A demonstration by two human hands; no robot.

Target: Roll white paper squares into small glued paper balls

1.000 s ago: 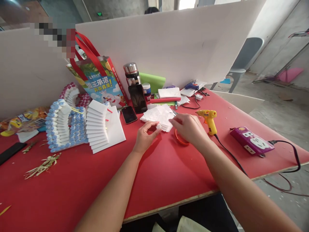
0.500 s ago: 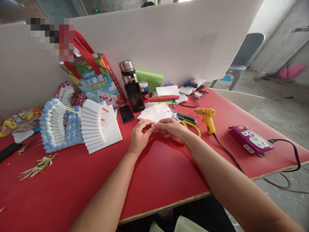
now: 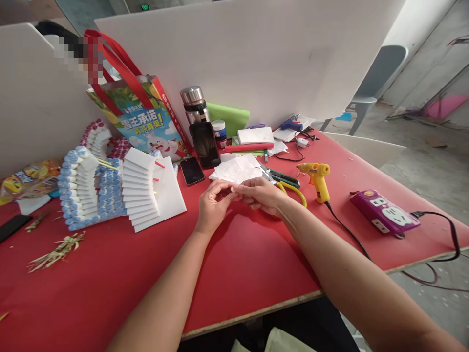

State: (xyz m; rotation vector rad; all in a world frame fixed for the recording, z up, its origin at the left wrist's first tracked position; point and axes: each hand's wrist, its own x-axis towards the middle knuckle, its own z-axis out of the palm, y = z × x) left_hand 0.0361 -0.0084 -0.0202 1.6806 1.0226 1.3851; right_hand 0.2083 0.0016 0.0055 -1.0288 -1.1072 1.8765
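Note:
My left hand (image 3: 212,204) and my right hand (image 3: 261,194) meet over the red table (image 3: 242,264), fingertips pinched together on a small white piece (image 3: 233,189) between them. Just behind the hands lies a loose stack of white paper pieces (image 3: 238,169). Yellow-handled scissors (image 3: 289,188) lie right of my right hand, partly hidden by it. A yellow glue gun (image 3: 317,179) stands a little further right.
A white stepped model with blue and red caps (image 3: 106,188) stands at the left. A printed bag (image 3: 141,120), a flask (image 3: 194,105), two phones (image 3: 200,154), a purple power strip (image 3: 384,213) with cables and dry stems (image 3: 54,249) lie around. White boards wall the back.
My right hand came left from the scissors and orange ring to join my left hand on the small white piece. Both hands have since stayed nearly still.

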